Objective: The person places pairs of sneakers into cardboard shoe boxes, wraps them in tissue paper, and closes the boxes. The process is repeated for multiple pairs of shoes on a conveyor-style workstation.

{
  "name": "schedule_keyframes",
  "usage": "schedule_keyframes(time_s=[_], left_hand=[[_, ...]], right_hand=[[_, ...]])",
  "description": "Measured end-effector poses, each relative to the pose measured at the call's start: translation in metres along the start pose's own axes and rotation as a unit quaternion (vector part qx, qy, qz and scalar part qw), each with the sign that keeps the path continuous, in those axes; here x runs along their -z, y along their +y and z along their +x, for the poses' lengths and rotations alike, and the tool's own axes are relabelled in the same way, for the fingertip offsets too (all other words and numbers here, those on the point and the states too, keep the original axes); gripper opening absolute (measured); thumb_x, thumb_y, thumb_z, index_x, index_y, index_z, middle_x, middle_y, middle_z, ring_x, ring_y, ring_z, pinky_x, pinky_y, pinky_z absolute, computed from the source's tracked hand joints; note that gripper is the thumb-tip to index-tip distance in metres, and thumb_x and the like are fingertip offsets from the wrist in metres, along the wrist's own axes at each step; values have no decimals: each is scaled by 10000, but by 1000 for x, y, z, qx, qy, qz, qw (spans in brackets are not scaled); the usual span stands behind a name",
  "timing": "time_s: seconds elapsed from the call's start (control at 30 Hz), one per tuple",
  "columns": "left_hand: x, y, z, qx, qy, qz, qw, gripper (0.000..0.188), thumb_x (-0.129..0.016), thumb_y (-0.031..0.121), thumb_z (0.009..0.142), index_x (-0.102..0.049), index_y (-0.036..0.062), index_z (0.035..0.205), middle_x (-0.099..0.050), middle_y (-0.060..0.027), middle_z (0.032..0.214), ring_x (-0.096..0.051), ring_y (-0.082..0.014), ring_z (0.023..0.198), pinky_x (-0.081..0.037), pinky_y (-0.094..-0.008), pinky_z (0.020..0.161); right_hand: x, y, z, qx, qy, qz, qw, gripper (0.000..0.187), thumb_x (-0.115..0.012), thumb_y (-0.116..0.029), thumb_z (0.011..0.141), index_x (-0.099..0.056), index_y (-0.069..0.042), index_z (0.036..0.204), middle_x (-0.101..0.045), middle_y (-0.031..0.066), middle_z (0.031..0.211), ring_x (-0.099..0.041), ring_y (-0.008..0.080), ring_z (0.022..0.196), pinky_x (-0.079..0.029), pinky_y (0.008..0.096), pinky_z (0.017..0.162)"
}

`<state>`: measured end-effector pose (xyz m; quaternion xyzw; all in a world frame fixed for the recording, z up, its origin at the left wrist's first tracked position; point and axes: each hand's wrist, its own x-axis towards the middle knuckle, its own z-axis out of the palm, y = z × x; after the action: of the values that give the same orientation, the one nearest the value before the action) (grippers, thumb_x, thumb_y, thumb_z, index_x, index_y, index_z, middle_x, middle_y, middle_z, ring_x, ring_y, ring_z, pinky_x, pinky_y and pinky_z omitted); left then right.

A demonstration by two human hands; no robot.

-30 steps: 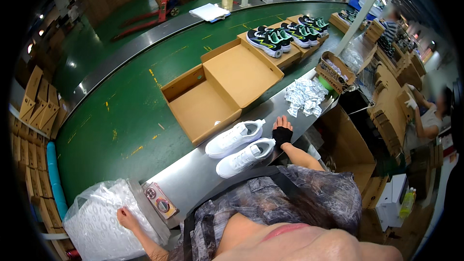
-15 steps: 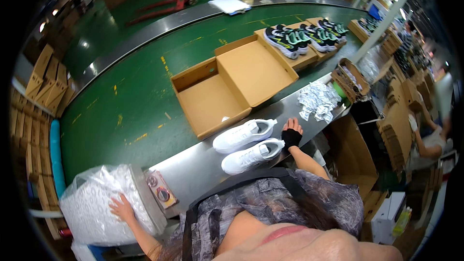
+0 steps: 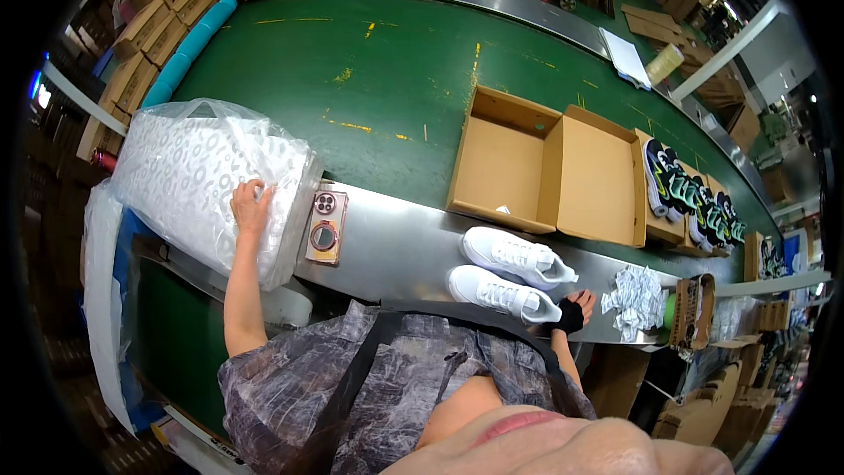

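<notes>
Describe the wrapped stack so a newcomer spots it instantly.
Find the green surface, then the metal ledge along its near edge. Follow it left, past the white shoes and phone, to the stack under the left hand. Clear plastic and grey rings set it apart from the phone.

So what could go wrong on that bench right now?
The phone lies close beside the plastic-wrapped stack under the left hand, so dragging the stack might knock it. The loose heap of packets near the gloved right hand could scatter if brushed.
</notes>
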<state>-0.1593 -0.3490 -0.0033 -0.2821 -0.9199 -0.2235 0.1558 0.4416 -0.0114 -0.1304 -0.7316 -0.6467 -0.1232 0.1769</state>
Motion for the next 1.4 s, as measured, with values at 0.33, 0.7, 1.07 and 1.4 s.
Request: schedule_keyframes(time_s=[0.33, 0.7, 1.07, 1.4], left_hand=[[-10, -68, 37, 307, -81, -522, 791, 139, -568, 157, 791, -604, 38, 853, -571, 11, 727, -505, -109, 644, -400, -238, 580], [133, 170, 129, -25, -19, -517, 856, 177, -445, 180, 888, -541, 33, 910, -495, 24, 746, -435, -53, 626, -392, -169, 566], [2, 438, 101, -93, -361, -749, 547, 229, -435, 234, 908, -495, 14, 887, -569, -63, 725, -560, -126, 625, -475, -262, 631], [-68, 399, 83, -484, -52, -266, 832, 729, -662, 419, 691, -368, 18, 1225, -404, -202, 1200, -396, -337, 1111, -274, -516, 913]], right_hand=[[-10, 0, 4, -7, 16, 4, 1000, 309, -471, -250, 795, -494, -152, 1087, -448, 65, 1218, -512, 306, 931, -400, 435, 783], [121, -78, 91, 47, 136, 439, 887, 346, -501, -222, 844, -484, 22, 1088, -515, 126, 991, -480, 203, 902, -380, 328, 812], [197, -306, 69, 96, -428, 749, 497, 794, -659, -211, 740, -155, -51, 1332, -551, 95, 1028, -514, 103, 753, -433, 261, 668], [89, -218, 204, -128, 31, 770, 625, 289, -627, -64, 727, -472, -7, 964, -562, 97, 875, -553, 176, 762, -464, 301, 691]])
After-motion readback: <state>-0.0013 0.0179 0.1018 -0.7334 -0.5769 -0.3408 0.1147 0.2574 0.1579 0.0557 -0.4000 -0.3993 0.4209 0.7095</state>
